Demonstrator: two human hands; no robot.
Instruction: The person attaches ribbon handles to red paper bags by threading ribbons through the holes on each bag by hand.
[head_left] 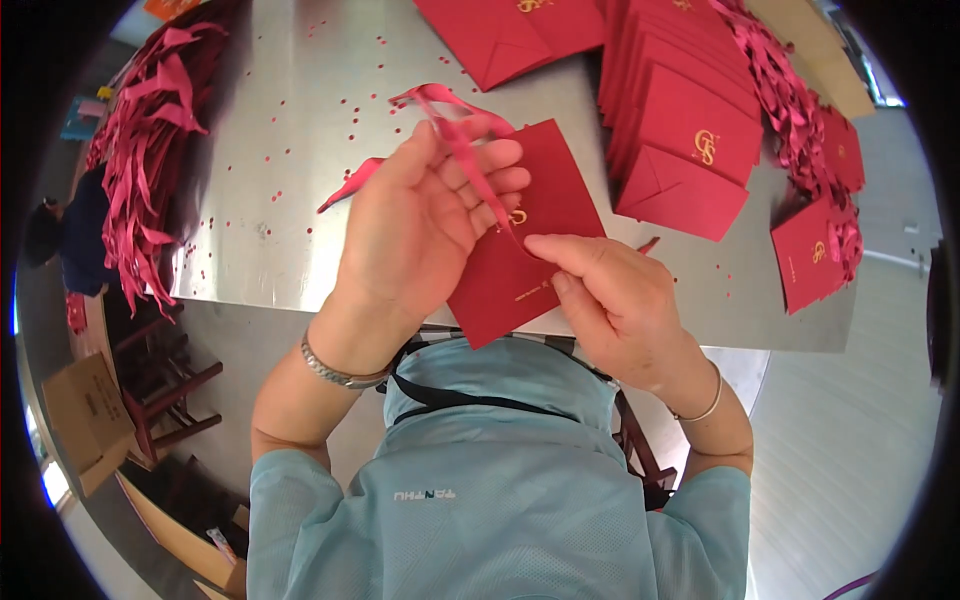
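A red paper gift bag [560, 175] with a gold emblem lies flat and slanted near the table's front edge. Above it, my left hand [405, 220] is turned palm up, its fingers curled around a pink-red ribbon [470, 168]. The ribbon runs down across those fingers toward the bag's middle. There my right hand [620, 305] pinches the ribbon's lower end between thumb and forefinger. Another stretch of ribbon [352, 183] trails out to the left behind my left hand. Where the ribbon meets the bag is partly hidden.
A heap of pink-red ribbons [150, 150] hangs over the metal table's [290, 190] left side. Red bags [695, 130] stand in an overlapping row at the back right, with more ribboned bags [808, 250] at the right edge. Small red dots are scattered about. A cardboard box [88, 420] sits at lower left.
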